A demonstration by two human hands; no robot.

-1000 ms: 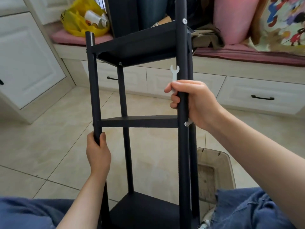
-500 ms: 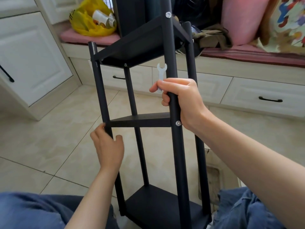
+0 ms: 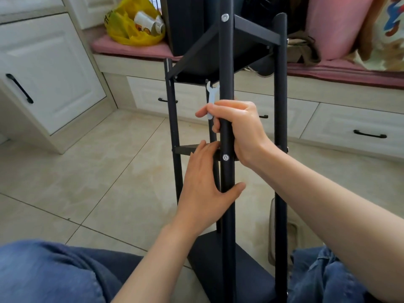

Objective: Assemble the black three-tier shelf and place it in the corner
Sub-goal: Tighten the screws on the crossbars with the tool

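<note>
Shelf (image 3: 226, 62) upright on the tile floor (image 3: 87, 171), gripped by both hands.

Nearest, the left hand (image 3: 205, 189) wraps loosely round the front post, thumb across it, just below the silver bolt (image 3: 225, 157) at the middle tier (image 3: 185, 149). Just above that bolt the right hand (image 3: 238, 125) is closed tight round the same post, pinching a small white spanner (image 3: 211, 97) whose open end pokes up past the fingers. Beyond both hands the top tier sits before a white drawer bench (image 3: 328, 119), with a yellow bag (image 3: 131, 25) up to the left.
</note>
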